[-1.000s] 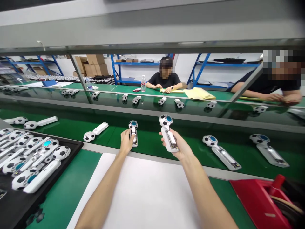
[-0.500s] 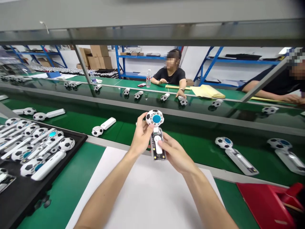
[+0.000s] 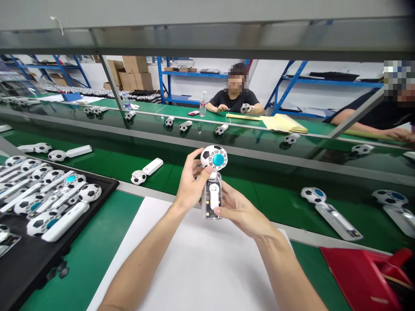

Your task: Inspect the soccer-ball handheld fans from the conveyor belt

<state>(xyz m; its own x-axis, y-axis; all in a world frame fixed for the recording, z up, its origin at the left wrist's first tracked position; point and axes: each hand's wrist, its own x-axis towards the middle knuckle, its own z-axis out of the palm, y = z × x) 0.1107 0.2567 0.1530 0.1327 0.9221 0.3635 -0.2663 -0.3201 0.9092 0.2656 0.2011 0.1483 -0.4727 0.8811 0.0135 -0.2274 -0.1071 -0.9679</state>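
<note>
Both hands hold one small handheld fan [image 3: 213, 181] upright above the white sheet [image 3: 197, 263]. It has a football-patterned head with a blue centre and an open handle showing a circuit board. My left hand [image 3: 191, 183] grips it just under the head, thumb on the head's rim. My right hand [image 3: 238, 209] cups the handle from the right and below, its thumb pressed on the lower end. Similar fans lie on the green belt: one closed fan [image 3: 146, 171] to the left, two open ones [image 3: 327, 207] to the right.
A black tray [image 3: 48, 255] at the left holds several football fans. A red bin [image 3: 369, 276] sits at the lower right. Beyond a glass-topped rail, two people sit at the far green table, with yellow sheets [image 3: 282, 123] and a water bottle [image 3: 202, 103].
My hands came together from the belt: one second ago each held a separate fan, now both grip a single fan, raised slightly nearer over the white sheet. The far person lifted a fan.
</note>
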